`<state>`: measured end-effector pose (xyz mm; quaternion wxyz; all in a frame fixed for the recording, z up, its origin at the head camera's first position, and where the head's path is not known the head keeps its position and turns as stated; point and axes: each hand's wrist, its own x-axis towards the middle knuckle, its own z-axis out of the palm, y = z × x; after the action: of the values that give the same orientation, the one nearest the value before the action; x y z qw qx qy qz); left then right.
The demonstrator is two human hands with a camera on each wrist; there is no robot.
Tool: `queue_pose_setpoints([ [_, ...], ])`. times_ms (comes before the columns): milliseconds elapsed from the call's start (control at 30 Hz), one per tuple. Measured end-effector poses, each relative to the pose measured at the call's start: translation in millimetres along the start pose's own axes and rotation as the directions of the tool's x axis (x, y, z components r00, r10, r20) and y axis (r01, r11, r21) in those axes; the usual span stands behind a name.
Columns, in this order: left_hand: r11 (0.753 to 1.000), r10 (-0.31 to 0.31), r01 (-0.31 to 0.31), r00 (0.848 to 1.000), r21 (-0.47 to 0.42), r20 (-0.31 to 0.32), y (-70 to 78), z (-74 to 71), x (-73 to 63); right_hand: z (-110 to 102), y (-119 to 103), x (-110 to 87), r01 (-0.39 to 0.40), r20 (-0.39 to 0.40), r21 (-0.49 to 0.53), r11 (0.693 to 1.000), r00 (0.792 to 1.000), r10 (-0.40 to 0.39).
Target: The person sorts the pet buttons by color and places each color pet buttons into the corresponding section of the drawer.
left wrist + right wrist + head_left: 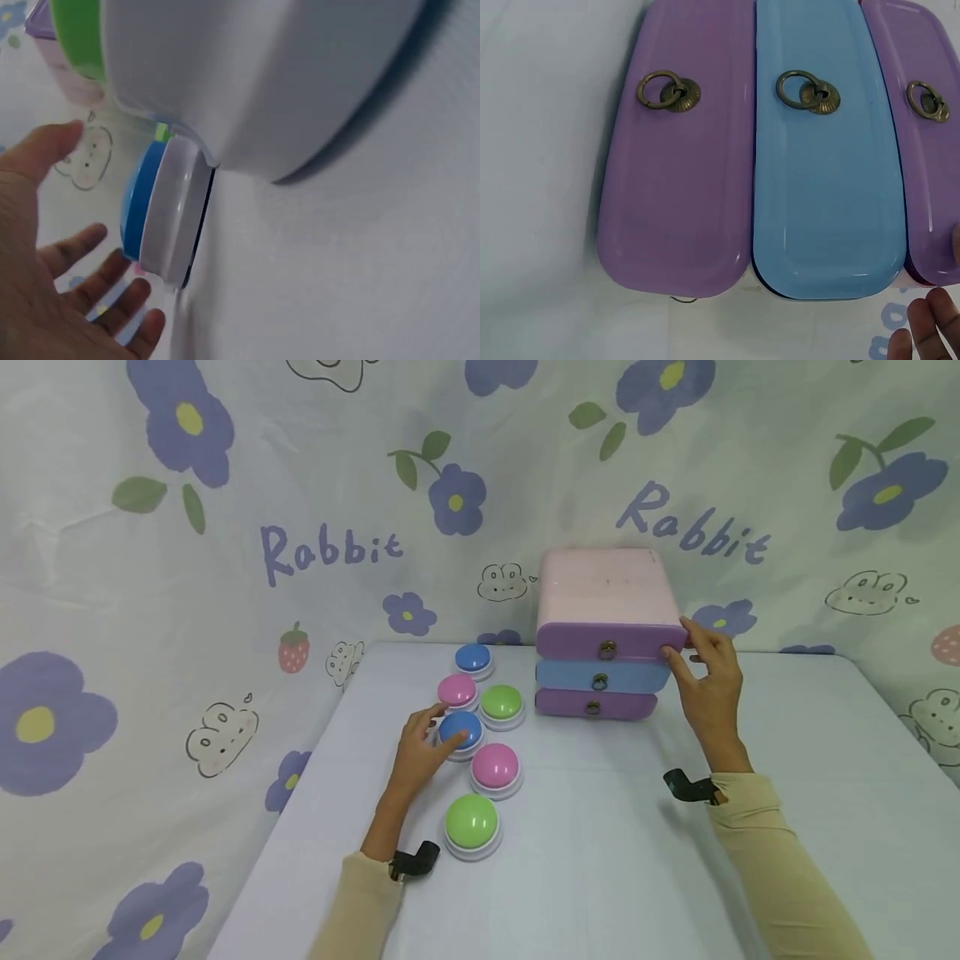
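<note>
My left hand (420,752) reaches over a blue dome push button (461,729) with a white base, thumb and fingers spread around it. In the left wrist view, the left hand (67,277) has parted fingers, with fingertips right at the blue dome (139,202). My right hand (708,685) grips the front right corner of a small three-drawer cabinet (607,585), thumb on the purple top drawer (570,642) and fingers along the side. Only fingertips of the right hand (928,326) show in the right wrist view, beside the purple drawer front (930,187).
Other dome buttons stand around: blue (473,657), pink (457,691), green (502,702), a nearer pink (495,767) and a nearer green (471,822). Below the top drawer are a blue drawer (562,675) and a purple one (555,702). A patterned cloth (330,460) hangs behind the white table (600,860).
</note>
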<state>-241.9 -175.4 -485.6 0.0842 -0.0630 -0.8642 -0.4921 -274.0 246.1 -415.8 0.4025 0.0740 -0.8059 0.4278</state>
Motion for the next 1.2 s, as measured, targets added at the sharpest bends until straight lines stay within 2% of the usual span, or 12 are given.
queue_pose_setpoints([
  [100, 0.997, -0.061, 0.060, 0.998, 0.048, 0.030, -4.4, 0.6, -1.2, 0.1, -0.6, 0.1, 0.002, -0.003, -0.002, 1.000, 1.000, -0.002],
  [233, 0.992, -0.096, 0.090, 0.994, 0.087, 0.060, -9.3, 1.6, -2.5, 0.2, -1.8, 0.5, 0.009, -0.003, -0.005, 1.000, 1.000, -0.009],
  [467, 0.985, -0.108, 0.095, 0.991, 0.144, 0.081, -16.1, 4.0, -1.2, -0.1, -2.9, 0.2, 0.005, -0.004, -0.011, 1.000, 1.000, -0.006],
  [1200, 0.986, -0.095, 0.086, 0.993, 0.141, 0.063, -15.6, 4.1, -3.3, 2.6, 1.8, -1.2, 0.026, -0.035, 0.019, 0.999, 0.999, -0.026],
])
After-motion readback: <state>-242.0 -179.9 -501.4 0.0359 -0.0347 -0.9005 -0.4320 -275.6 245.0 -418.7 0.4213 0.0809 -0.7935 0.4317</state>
